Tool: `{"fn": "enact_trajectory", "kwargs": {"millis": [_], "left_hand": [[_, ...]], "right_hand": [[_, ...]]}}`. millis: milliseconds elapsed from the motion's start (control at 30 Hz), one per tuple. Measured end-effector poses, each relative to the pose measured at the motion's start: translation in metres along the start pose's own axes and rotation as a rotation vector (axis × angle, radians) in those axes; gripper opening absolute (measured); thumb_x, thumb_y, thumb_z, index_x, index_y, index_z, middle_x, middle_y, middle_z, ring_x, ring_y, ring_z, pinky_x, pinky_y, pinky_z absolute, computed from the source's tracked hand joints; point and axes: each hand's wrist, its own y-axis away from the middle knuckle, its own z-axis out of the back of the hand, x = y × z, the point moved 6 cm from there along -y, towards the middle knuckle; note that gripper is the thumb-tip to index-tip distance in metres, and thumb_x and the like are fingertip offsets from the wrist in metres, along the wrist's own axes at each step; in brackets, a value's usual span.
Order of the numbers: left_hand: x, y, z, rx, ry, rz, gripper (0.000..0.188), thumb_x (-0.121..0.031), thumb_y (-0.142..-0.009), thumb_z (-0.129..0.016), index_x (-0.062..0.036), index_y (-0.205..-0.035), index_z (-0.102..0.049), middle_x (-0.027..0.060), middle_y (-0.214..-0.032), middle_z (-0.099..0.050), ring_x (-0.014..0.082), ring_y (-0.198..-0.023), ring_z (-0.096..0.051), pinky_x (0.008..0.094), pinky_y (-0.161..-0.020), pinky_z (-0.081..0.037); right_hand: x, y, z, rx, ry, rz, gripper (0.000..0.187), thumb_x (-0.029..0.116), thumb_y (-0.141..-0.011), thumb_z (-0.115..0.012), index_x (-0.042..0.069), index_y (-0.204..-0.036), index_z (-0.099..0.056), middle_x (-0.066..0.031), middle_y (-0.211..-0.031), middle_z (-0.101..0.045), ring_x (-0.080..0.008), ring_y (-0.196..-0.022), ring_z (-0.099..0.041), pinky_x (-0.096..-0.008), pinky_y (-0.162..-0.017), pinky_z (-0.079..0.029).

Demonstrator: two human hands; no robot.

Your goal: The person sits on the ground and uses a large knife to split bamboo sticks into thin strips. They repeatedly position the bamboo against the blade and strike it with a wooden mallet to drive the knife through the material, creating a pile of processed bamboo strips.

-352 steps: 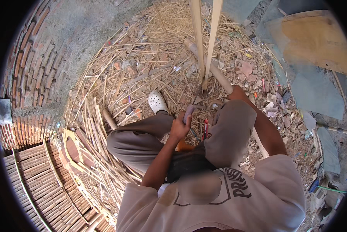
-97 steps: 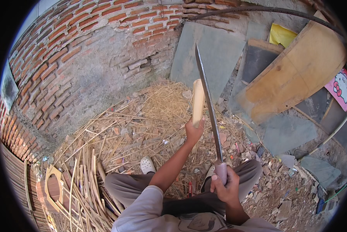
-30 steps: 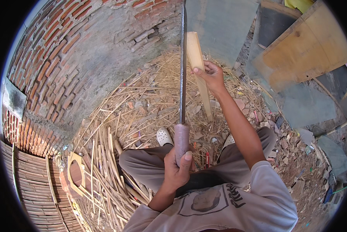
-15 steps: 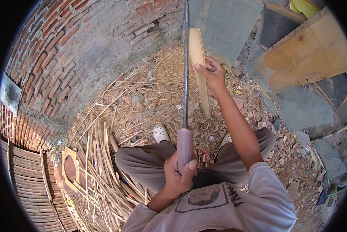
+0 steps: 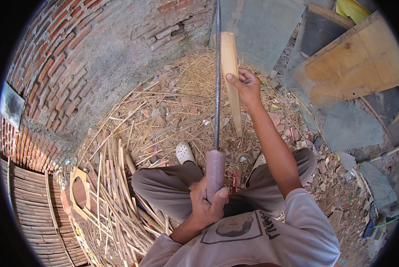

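Observation:
My left hand (image 5: 207, 205) is wrapped round the thick purple-brown handle of a long-bladed tool (image 5: 216, 171), held close to my body. Its narrow dark metal blade points away from me and looks edge-on, so its width cannot be told. My right hand (image 5: 245, 86) pinches a pale, tapered wooden slat (image 5: 229, 53) between thumb and fingers. Wide at the far end, the slat narrows toward me and lies just right of the blade. Whether the two touch cannot be told.
Long split strips (image 5: 115, 191) are heaped at my left beside a yellowish frame with a round opening (image 5: 80, 193). A brick wall (image 5: 101, 58) rises far left. Flat boards (image 5: 355, 58) lie at the right. Straw and rubble (image 5: 164, 115) cover the ground around my legs.
The long-bladed tool has shifted slightly right, its handle a little nearer me. The slat and my right hand have hardly moved.

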Motion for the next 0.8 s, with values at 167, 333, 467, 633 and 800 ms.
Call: {"fn": "enact_trajectory", "kwargs": {"millis": [167, 333, 467, 633, 800], "left_hand": [[-0.0017, 0.003, -0.0008, 0.003, -0.004, 0.003, 0.053, -0.048, -0.092, -0.057, 0.0051, -0.093, -0.058, 0.0059, -0.061, -0.058, 0.0093, -0.048, -0.051, 0.0229, -0.043, -0.035], [-0.0029, 0.0013, -0.0042, 0.006, -0.006, -0.023, 0.052, -0.047, -0.092, -0.057, 0.0048, -0.092, -0.058, 0.0053, -0.06, -0.058, 0.009, -0.048, -0.05, 0.0232, -0.044, -0.035], [-0.0046, 0.0026, -0.0046, 0.005, -0.001, -0.048, 0.051, -0.046, -0.093, -0.056, 0.0049, -0.093, -0.058, 0.0055, -0.06, -0.058, 0.009, -0.048, -0.05, 0.0232, -0.044, -0.036], [-0.0036, 0.0025, -0.004, -0.004, -0.001, -0.03, 0.051, -0.045, -0.093, -0.057, 0.0052, -0.093, -0.058, 0.006, -0.06, -0.058, 0.0096, -0.048, -0.051, 0.0234, -0.045, -0.037], [-0.0004, 0.0046, -0.0028, -0.009, -0.004, -0.01, 0.051, -0.045, -0.092, -0.058, 0.0054, -0.094, -0.058, 0.0065, -0.061, -0.058, 0.0104, -0.049, -0.053, 0.0237, -0.045, -0.039]], "right_hand": [[0.0011, 0.0004, 0.0005, -0.044, 0.02, 0.011, 0.035, 0.011, -0.082, -0.077, -0.003, -0.111, -0.064, -0.0146, -0.1, -0.071, -0.015, -0.086, -0.068, -0.0263, -0.073, -0.056], [-0.0008, 0.0018, 0.0012, -0.034, 0.031, 0.0, 0.035, 0.011, -0.082, -0.077, -0.003, -0.112, -0.064, -0.0141, -0.1, -0.071, -0.0144, -0.086, -0.067, -0.0261, -0.074, -0.055], [0.0009, 0.0047, -0.0008, -0.022, 0.0, 0.01, 0.035, 0.01, -0.082, -0.077, -0.003, -0.111, -0.064, -0.0135, -0.1, -0.071, -0.0137, -0.085, -0.067, -0.0258, -0.074, -0.055], [0.0028, 0.0048, 0.0004, -0.025, -0.004, 0.01, 0.034, 0.009, -0.082, -0.077, -0.004, -0.111, -0.064, -0.0132, -0.099, -0.071, -0.0136, -0.085, -0.067, -0.0258, -0.074, -0.055], [0.0038, 0.0058, -0.0002, -0.034, -0.002, 0.007, 0.034, 0.009, -0.082, -0.077, -0.004, -0.11, -0.064, -0.0133, -0.098, -0.071, -0.014, -0.085, -0.067, -0.0257, -0.074, -0.055]]}}
